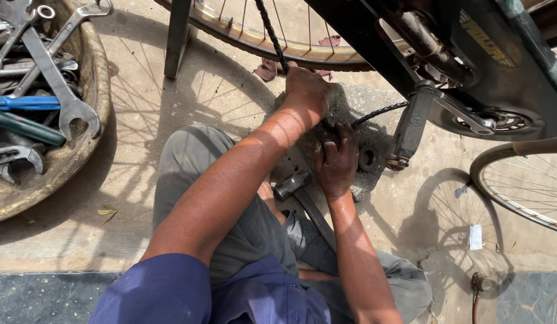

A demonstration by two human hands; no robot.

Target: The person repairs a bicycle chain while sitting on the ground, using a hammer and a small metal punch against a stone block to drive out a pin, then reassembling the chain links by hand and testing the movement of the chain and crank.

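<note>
Both hands are down on the bike chain (374,113) where it lies on a greasy stone on the ground, under the pedal (408,129). The left hand (307,90) is closed on the chain; the right hand (336,161) has fingers curled pressing it down. Risk as I see it: the oily chain slips or pinches a finger. The chain looks black, grimy and slack. A hammer (291,185) lies just beside the right hand.

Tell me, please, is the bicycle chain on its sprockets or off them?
Off, at least here: the chain hangs slack from above down to the stone, where the left hand and right hand press it.
</note>
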